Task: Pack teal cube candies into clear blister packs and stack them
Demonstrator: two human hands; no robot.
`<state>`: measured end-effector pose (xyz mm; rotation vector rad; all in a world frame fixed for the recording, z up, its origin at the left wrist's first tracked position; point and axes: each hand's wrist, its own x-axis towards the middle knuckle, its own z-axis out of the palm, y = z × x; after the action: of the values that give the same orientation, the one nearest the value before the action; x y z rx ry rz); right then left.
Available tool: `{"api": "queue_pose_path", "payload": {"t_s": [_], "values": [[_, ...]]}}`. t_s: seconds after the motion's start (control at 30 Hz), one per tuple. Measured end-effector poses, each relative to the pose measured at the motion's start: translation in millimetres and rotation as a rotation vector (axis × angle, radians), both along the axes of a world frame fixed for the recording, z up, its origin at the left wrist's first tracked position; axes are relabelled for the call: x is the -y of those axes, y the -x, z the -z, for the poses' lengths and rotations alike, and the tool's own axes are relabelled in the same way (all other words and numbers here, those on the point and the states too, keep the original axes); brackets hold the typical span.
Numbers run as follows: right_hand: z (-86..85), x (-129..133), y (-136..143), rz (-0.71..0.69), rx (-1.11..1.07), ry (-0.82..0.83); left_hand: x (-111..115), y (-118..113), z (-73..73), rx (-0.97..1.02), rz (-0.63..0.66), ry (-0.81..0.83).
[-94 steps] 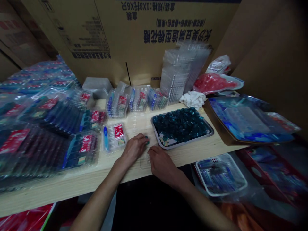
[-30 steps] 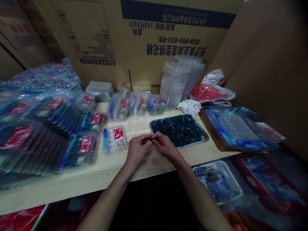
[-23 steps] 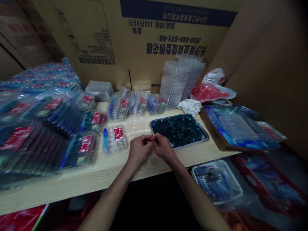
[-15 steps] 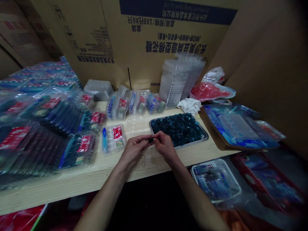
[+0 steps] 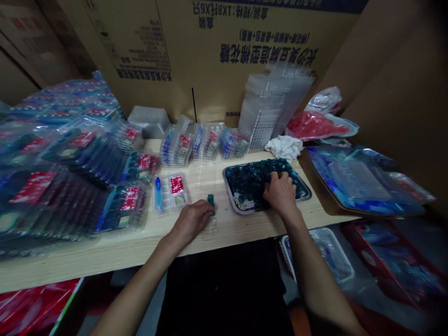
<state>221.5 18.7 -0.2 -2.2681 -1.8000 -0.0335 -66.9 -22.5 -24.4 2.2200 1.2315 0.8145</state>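
Observation:
My left hand (image 5: 193, 221) is over the table near its front edge, its fingers closed together at a small dark green block (image 5: 211, 200). A clear plastic tray (image 5: 210, 229) lies under those fingers, hard to make out against the wood. To the right, my right hand (image 5: 281, 192) reaches into a shallow tray (image 5: 235, 209) heaped with glossy dark teal pieces (image 5: 250, 179). Its fingers curl down into the heap, and the fingertips are hidden. Left of my left hand lies a filled clear pack (image 5: 170, 192) with a blue pen-like tool and a red patterned packet.
Stacked filled packs (image 5: 66, 186) crowd the table's left side. Smaller pack rows (image 5: 177, 144) and tall stacked clear trays (image 5: 262, 112) stand along the back, near a crumpled white cloth (image 5: 285, 147). At right is a cardboard box (image 5: 320, 193) with blue packaging; below, a white basket (image 5: 345, 266).
My hands were together over the table; now they are apart. My right hand has moved right into the tray of teal pieces, while my left stays by the green block. The view has shifted slightly.

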Motion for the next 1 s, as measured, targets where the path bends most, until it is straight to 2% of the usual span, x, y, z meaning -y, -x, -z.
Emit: {"api": "queue_pose_path", "payload": {"t_s": [0.17,0.33,0.43,0.53,0.6,0.7,0.77,0.83,0.9,1.0], "values": [[12.4,2,-10,-0.072,0.014,0.025,4,-8,17.1,-0.123,0.053,-0.124],[14.6,2,-6,-0.172,0.039,0.047,14,-11,23.7,-0.067,-0.016,-0.210],[13.7,-2,-10,-0.188,-0.039,0.014,18,-12,23.7,0.000,-0.056,-0.205],[11.0,-8,-16,-0.166,-0.265,-0.137,17,-17,14.1,0.076,-0.108,-0.179],[7.9,-8,-13,-0.192,-0.530,-0.236,13,-27,1.2,0.175,-0.169,-0.119],[3.5,-1,9,-0.380,-0.996,-0.215,5,-51,-20.4,0.425,-0.202,0.180],[1.8,7,31,-0.522,-1.178,-0.152,-3,-69,-29.9,0.623,-0.195,0.394],[0.9,16,50,-0.590,-1.181,-0.152,-10,-82,-33.6,0.757,-0.192,0.478],[0.4,23,63,-0.584,-1.058,-0.208,-14,-87,-32.9,0.812,-0.210,0.468],[-0.7,29,72,-0.589,-0.822,-0.285,-15,-82,-29.3,0.826,-0.244,0.429]]}}
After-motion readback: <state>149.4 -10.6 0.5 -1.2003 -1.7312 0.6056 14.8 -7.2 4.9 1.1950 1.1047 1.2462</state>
